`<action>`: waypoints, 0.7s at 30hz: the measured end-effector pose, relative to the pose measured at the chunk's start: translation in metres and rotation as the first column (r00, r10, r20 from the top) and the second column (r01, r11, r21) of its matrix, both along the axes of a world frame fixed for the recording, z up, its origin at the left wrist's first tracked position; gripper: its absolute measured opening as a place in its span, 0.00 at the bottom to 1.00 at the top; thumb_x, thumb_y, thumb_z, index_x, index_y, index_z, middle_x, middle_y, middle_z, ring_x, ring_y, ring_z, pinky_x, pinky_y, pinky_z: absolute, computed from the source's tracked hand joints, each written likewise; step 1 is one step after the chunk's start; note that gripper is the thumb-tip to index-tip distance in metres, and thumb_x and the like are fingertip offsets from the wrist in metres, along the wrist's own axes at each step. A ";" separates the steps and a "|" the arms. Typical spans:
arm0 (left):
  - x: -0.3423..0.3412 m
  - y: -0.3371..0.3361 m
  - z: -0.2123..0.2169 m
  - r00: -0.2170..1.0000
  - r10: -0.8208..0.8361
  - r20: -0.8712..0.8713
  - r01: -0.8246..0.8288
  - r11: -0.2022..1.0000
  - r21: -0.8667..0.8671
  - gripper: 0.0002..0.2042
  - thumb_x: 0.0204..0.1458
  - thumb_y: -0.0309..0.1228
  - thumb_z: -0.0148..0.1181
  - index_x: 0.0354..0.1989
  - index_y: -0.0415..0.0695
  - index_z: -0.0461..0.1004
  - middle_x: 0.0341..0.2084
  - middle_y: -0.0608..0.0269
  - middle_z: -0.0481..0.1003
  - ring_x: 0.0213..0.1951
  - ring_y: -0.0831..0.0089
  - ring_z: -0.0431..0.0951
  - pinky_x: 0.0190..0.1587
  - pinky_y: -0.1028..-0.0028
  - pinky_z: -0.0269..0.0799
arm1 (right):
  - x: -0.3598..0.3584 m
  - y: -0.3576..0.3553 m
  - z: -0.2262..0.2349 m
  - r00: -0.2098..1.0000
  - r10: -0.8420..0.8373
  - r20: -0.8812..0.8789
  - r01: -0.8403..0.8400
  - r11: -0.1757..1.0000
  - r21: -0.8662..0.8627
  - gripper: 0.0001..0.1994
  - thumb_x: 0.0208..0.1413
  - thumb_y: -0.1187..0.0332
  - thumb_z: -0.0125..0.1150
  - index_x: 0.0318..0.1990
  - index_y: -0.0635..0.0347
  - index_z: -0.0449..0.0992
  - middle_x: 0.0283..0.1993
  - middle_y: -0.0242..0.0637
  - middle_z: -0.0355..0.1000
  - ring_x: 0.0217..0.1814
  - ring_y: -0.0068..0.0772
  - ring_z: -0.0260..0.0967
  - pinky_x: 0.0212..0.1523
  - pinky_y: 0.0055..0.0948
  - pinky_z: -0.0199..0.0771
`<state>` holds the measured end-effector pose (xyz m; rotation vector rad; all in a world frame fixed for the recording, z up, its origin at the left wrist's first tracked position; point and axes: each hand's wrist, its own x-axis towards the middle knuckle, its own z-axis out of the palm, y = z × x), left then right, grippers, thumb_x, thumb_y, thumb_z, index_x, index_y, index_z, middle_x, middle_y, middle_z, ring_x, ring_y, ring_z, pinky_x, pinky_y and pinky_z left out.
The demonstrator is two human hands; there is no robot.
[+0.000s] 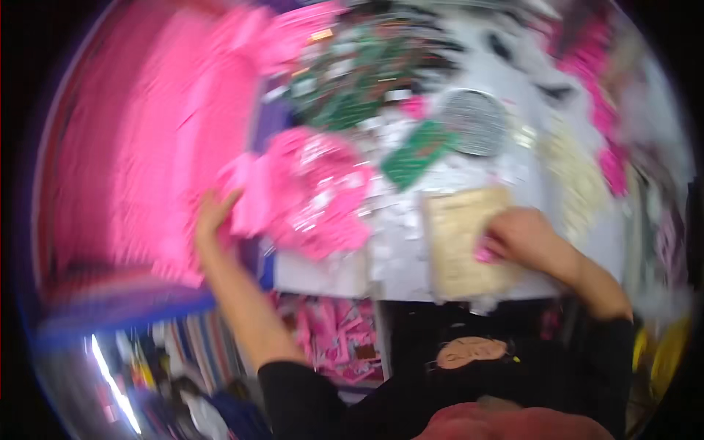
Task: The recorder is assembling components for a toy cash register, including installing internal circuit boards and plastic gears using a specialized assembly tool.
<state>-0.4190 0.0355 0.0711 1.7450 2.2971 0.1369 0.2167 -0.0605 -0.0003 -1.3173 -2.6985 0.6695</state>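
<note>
The picture is heavily blurred by motion. My left hand (213, 216) reaches up to a pile of pink plastic bags (308, 191) and grips a pink bag at the pile's left edge. My right hand (524, 235) rests on a beige rectangular tray (458, 246) near the front edge of the white table (403, 271); a small pink piece (485, 254) shows under its fingers. Both sleeves are black.
A large pink stack (169, 132) fills the left side. Green circuit boards (418, 150) and a heap of green parts (352, 81) lie further back, beside a round grey mesh disc (475, 121). More pink bags (334, 337) sit under the table.
</note>
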 end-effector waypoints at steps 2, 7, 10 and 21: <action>-0.020 -0.020 -0.019 0.993 0.118 0.019 -0.120 0.986 0.119 0.41 0.48 0.59 0.67 0.56 0.30 0.73 0.50 0.39 0.77 0.54 0.50 0.77 0.58 0.57 0.70 | 0.001 0.007 0.001 0.999 0.038 -0.015 -0.038 0.999 0.000 0.10 0.53 0.59 0.65 0.34 0.54 0.76 0.30 0.39 0.74 0.35 0.47 0.75 0.33 0.45 0.75; 0.016 -0.012 0.003 0.870 0.107 -0.481 -0.140 0.990 -0.034 0.49 0.49 0.58 0.67 0.68 0.29 0.57 0.64 0.36 0.65 0.64 0.48 0.67 0.67 0.56 0.61 | 0.018 -0.005 0.010 0.980 0.054 -0.193 -0.024 0.987 0.159 0.10 0.56 0.57 0.62 0.37 0.52 0.74 0.31 0.35 0.71 0.36 0.41 0.74 0.29 0.41 0.75; 0.038 -0.007 0.007 0.717 0.185 -0.672 -0.123 0.983 0.139 0.48 0.50 0.54 0.69 0.71 0.37 0.52 0.58 0.39 0.68 0.57 0.51 0.72 0.65 0.59 0.63 | 0.077 -0.012 0.006 0.888 -0.089 -0.452 0.252 0.915 0.315 0.11 0.55 0.59 0.65 0.43 0.49 0.78 0.39 0.33 0.75 0.39 0.40 0.75 0.35 0.39 0.76; 0.077 -0.092 0.041 0.957 -0.284 0.062 0.144 0.649 0.747 0.28 0.62 0.35 0.57 0.67 0.33 0.59 0.60 0.44 0.67 0.58 0.55 0.69 0.60 0.62 0.64 | 0.391 0.022 0.001 0.229 -0.948 0.223 0.768 0.317 0.557 0.24 0.45 0.59 0.70 0.47 0.66 0.76 0.48 0.56 0.77 0.53 0.57 0.75 0.53 0.51 0.74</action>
